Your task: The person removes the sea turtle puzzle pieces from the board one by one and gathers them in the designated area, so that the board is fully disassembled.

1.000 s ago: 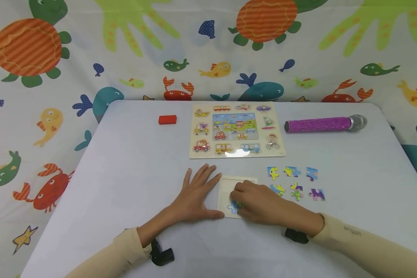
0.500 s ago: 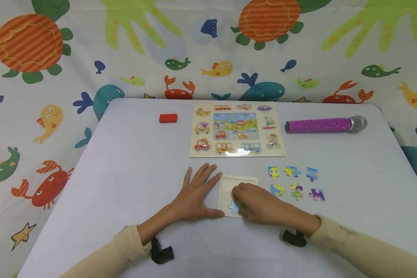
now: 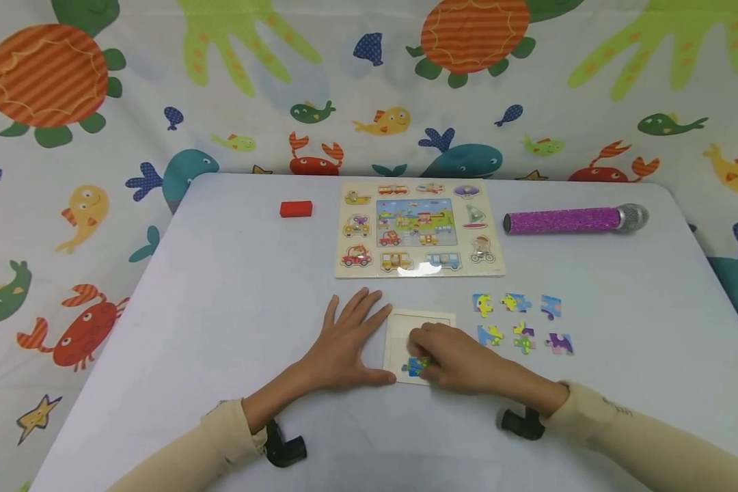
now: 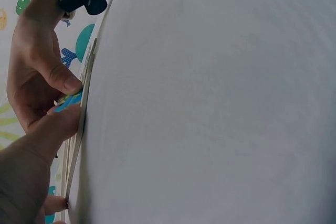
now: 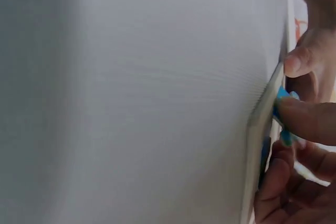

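A small square wooden puzzle tray lies on the white table. My left hand rests beside its left edge with fingers spread; the thumb and a fingertip touch that edge. Over the tray's lower part, my right hand pinches a blue and green jigsaw piece. In the right wrist view, the thumb presses on the blue piece, which stands tilted just inside the raised rim. The right hand hides the tray's right side.
Several loose jigsaw pieces lie in two rows right of the tray. Behind it sits a larger vehicle puzzle board. A red block is at the back left, and a purple toy microphone at the back right.
The right hand shifts only slightly over the tray, still pinching the piece, whose visible part looks a deeper blue now. The left hand keeps its place at the edge.
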Demonstrator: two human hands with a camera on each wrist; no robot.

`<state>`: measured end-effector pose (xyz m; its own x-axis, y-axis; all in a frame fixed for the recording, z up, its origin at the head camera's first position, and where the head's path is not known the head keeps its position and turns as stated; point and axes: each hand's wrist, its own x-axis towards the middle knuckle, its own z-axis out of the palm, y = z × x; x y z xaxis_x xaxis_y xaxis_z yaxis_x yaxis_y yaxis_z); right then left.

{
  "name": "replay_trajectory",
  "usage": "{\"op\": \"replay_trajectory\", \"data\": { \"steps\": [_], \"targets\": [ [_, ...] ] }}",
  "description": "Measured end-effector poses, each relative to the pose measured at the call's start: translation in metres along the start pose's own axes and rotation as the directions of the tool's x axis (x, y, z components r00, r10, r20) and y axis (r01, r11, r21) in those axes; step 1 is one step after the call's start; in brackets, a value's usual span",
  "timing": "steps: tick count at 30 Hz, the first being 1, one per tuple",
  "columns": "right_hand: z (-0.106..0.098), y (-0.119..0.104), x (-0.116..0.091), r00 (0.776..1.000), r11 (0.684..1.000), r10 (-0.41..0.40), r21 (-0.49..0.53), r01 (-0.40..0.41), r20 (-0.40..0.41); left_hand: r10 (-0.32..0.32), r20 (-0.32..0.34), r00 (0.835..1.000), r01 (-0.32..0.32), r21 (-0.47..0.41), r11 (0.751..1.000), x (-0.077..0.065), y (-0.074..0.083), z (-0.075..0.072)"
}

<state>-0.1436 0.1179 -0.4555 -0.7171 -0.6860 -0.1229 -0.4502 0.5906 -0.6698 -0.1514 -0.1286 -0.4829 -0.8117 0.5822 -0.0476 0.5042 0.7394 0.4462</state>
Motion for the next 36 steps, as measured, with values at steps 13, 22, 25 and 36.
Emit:
{"op": "replay_trajectory", "data": {
  "steps": [13, 22, 25, 36],
  "targets": [
    [-0.037, 0.015, -0.045, 0.968, 0.943, 0.208, 0.291, -0.16, -0.142, -0.01, 0.01, 1.0, 0.01, -0.005, 1.0, 0.002, 0.003, 0.003],
    [-0.065, 0.044, -0.099, 0.899, 0.876, 0.404, 0.356, -0.326, -0.17, -0.027, 0.022, 0.999, 0.027, 0.005, 1.0, 0.002, 0.002, 0.002],
    [-0.065, 0.054, -0.115, 0.892, 0.876, 0.431, 0.299, -0.378, -0.134, -0.019, 0.022, 1.0, 0.019, -0.002, 1.0, 0.003, 0.002, 0.002],
    [-0.052, 0.072, -0.131, 0.943, 0.948, 0.313, 0.103, -0.302, -0.113, -0.036, 0.025, 0.999, 0.036, -0.009, 0.999, 0.003, 0.004, 0.0]
  ]
}}
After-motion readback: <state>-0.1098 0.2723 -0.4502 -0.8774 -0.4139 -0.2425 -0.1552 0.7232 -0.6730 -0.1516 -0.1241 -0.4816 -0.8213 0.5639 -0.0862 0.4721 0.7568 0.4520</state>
